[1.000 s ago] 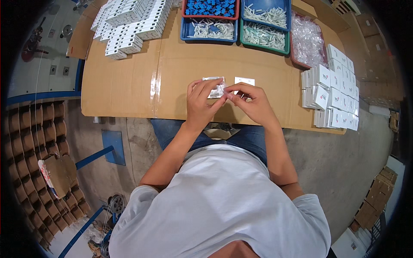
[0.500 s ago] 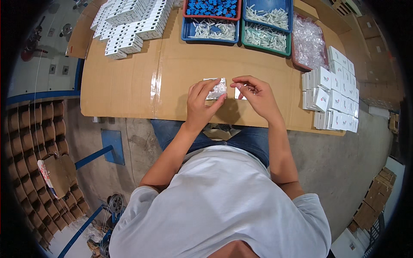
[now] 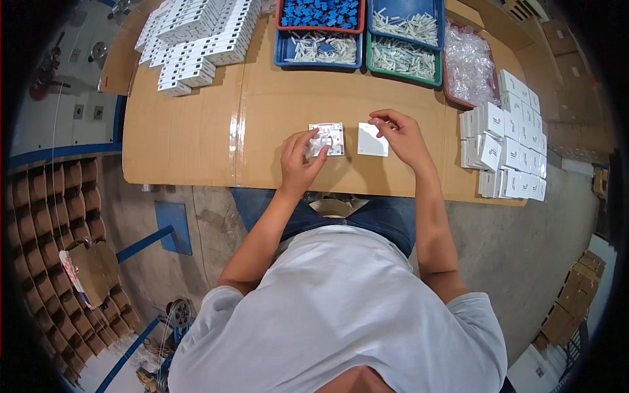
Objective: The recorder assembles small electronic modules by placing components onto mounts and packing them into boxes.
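Note:
A white square plate with a detailed frame-like face [image 3: 335, 139] lies on the cardboard-covered table. My left hand [image 3: 300, 160] is at its left side, thumb and fingers closed around a clear, shiny plastic piece [image 3: 317, 142] that overlaps the plate's left part. Just to the right lies a plain white square plate [image 3: 372, 140], flat and apart from the first. Over its upper right corner hovers my right hand [image 3: 405, 139], fingers bent and slightly apart, with nothing visible in them.
Stacked white boxes [image 3: 203, 56] stand at the far left. Along the back are a red tray of blue parts [image 3: 320, 29], blue [image 3: 318, 65] and green [image 3: 403, 77] trays of small white pieces, and a red tray of clear plastic [image 3: 452, 95]. White square packs [image 3: 514, 150] are piled right.
My left hand has shifted left with the clear plastic, uncovering more of the detailed plate. My right hand has moved slightly right and away, leaving the plain plate mostly visible.

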`<action>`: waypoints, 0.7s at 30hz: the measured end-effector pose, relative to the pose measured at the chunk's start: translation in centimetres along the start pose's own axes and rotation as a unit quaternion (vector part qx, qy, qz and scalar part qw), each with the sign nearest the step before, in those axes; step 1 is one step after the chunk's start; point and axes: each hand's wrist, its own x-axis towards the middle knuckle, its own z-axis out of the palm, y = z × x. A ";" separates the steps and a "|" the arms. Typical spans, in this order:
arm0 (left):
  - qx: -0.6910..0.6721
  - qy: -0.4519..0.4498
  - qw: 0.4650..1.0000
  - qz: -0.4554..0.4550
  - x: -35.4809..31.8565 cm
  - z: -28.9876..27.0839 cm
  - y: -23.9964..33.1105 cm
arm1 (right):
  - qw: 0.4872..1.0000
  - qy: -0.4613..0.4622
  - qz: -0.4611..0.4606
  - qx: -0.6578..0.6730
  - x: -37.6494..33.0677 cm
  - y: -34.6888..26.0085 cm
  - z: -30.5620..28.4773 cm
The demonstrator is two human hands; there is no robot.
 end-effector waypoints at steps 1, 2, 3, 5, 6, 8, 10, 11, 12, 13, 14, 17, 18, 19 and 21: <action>0.006 0.010 1.000 -0.009 -0.4 0.3 -1.0 | 1.000 0.013 -0.006 -0.011 0.8 0.9 -0.5; 0.012 0.020 1.000 -0.018 -0.7 0.5 -2.0 | 0.999 0.026 -0.014 -0.022 1.8 1.6 -0.9; 0.007 0.018 1.000 -0.010 -1.2 1.1 -3.2 | 0.999 0.035 -0.016 -0.023 2.8 2.3 -1.4; -0.010 0.069 0.997 -0.028 -2.1 1.5 -4.9 | 0.989 0.111 -0.065 -0.078 5.1 3.0 -2.6; -0.019 0.065 0.998 -0.019 -2.4 2.0 -5.4 | 0.987 0.124 -0.067 -0.081 6.3 3.6 -3.7; -0.021 0.055 0.996 -0.067 -2.7 2.0 -5.6 | 0.971 0.188 -0.082 -0.119 9.2 3.7 -6.0; -0.039 0.053 0.995 -0.073 -2.7 1.9 -5.0 | 0.958 0.223 -0.087 -0.158 12.1 3.4 -8.1; -0.046 0.054 0.993 -0.094 -2.7 2.0 -5.0 | 0.943 0.257 -0.100 -0.185 13.7 3.3 -9.4; -0.049 0.059 0.990 -0.117 -2.6 1.7 -5.0 | 0.928 0.285 -0.114 -0.210 14.9 2.7 -9.8; -0.044 0.069 0.990 -0.113 -2.6 1.7 -5.1 | 0.914 0.305 -0.111 -0.242 15.7 1.4 -10.4; -0.043 0.071 0.991 -0.107 -2.5 1.7 -5.1 | 0.913 0.308 -0.115 -0.239 17.1 1.5 -11.0; -0.013 0.052 0.993 -0.106 -2.5 1.9 -5.4 | 0.867 0.364 -0.092 -0.327 21.1 2.2 -13.2; -0.010 0.055 0.993 -0.103 -2.4 1.7 -5.4 | 0.868 0.365 -0.096 -0.323 22.1 2.3 -13.3; 0.012 0.045 0.995 -0.086 -2.3 1.7 -5.1 | 0.861 0.358 -0.105 -0.345 23.0 2.5 -13.9; 0.051 0.032 0.996 -0.069 -2.2 1.6 -4.8 | 0.854 0.352 -0.116 -0.364 24.6 2.9 -14.1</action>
